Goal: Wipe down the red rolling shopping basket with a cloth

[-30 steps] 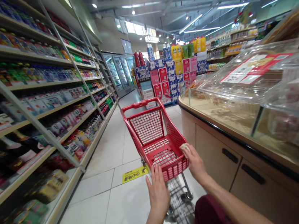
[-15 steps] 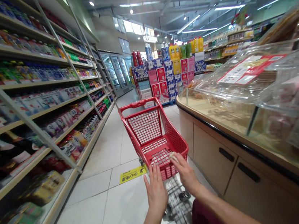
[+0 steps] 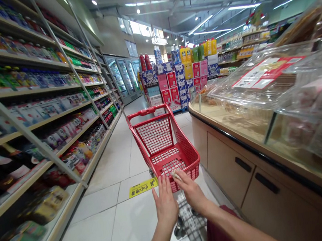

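Observation:
A red plastic shopping cart point(image 3: 195, 163) with an empty basket stands in front of me, its near rim by my hands. My left hand point(image 3: 165, 204) lies with stretched fingers at the left of that rim, fingertips touching or just over it. Under the fingers of my right hand point(image 3: 194, 194) is a small pale wad, like a crumpled cloth point(image 3: 174, 174), pressed on the rim near the middle. The wad is mostly covered by the fingers. Below the basket, a caster wheel point(image 3: 179, 227) shows beside my forearms.
Drink shelves point(image 3: 35, 128) line the left side. A wooden counter point(image 3: 227, 163) with clear food boxes point(image 3: 250, 86) runs close on the right. Stacked drink cartons point(image 3: 172, 85) stand ahead. A yellow floor sticker point(image 3: 142, 187) lies left of the cart.
My right hand has slid left along the near rim with the pale wad, from the right corner toward my left hand. My left hand has hardly moved.

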Tool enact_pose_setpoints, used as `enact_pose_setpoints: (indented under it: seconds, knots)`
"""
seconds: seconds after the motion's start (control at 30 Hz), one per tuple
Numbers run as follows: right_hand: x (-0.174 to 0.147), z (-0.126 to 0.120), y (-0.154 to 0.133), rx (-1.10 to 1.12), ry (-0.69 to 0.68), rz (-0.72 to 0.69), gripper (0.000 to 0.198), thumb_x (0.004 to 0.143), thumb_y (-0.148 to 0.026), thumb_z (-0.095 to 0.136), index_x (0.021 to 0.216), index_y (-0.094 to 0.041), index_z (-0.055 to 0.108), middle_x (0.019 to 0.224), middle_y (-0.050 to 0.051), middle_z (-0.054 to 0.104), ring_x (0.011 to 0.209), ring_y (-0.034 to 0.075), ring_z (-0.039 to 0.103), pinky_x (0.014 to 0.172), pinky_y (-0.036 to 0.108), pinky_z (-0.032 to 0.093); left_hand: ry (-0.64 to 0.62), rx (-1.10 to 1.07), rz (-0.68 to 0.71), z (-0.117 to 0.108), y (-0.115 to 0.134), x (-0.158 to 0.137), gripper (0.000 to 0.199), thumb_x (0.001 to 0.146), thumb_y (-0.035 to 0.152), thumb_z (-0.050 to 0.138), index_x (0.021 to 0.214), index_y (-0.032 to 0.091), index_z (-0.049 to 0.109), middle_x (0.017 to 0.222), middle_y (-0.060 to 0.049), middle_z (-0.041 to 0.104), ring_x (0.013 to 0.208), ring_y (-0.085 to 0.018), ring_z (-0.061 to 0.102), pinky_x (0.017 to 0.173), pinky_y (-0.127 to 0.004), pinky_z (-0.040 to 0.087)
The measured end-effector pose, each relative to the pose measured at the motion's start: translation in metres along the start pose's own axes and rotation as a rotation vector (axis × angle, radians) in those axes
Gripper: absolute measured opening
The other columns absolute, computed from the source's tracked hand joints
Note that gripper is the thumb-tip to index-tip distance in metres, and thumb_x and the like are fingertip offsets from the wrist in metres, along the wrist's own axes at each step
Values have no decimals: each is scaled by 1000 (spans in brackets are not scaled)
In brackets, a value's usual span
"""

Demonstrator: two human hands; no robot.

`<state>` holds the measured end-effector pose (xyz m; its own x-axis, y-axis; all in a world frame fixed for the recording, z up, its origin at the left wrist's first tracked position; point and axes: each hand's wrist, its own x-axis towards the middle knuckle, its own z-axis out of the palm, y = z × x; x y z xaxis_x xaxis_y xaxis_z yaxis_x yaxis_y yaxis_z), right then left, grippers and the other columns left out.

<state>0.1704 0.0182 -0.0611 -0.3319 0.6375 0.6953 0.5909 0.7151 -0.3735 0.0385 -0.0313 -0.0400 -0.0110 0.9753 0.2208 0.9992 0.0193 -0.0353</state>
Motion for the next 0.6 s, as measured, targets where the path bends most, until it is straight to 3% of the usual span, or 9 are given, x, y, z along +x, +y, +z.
enact_pose_setpoints:
  seconds: [0.1, 0.23, 0.4, 0.6]
  knots:
    - [5, -6, 11, -17, 46, 98, 53, 75, -2, 34, 121, -25, 48, 130, 4, 44, 123, 16, 34, 98, 37, 37, -27, -21, 28, -4, -4, 0, 73, 62, 8, 37, 133, 12, 23, 142, -6, 19, 131, -22, 14, 103, -51, 17]
    - [7, -24, 43, -72, 101, 288, 48, 76, -5, 34, 117, -20, 52, 129, 8, 44, 118, 20, 41, 96, 39, 39, -51, -76, 93, -21, -20, 17, 61, 68, 15, 40, 129, 13, 33, 134, -8, 39, 126, -22, 29, 105, -47, 17]
    - [1, -18, 45, -80, 89, 262, 58, 72, 0, 31, 119, -27, 50, 130, 3, 43, 118, 16, 41, 96, 35, 39, -58, -76, 152, -36, -45, 42, 40, 74, 19, 38, 111, 16, 52, 129, -7, 45, 126, -23, 27, 103, -48, 18]
    - [-1, -10, 56, -69, 60, 161, 58, 73, 1, 30, 121, -26, 48, 132, 2, 41, 123, 15, 35, 97, 36, 38, -85, -88, 100, -37, -42, 38, 39, 72, 16, 40, 109, 16, 52, 123, -7, 50, 126, -21, 27, 104, -47, 17]
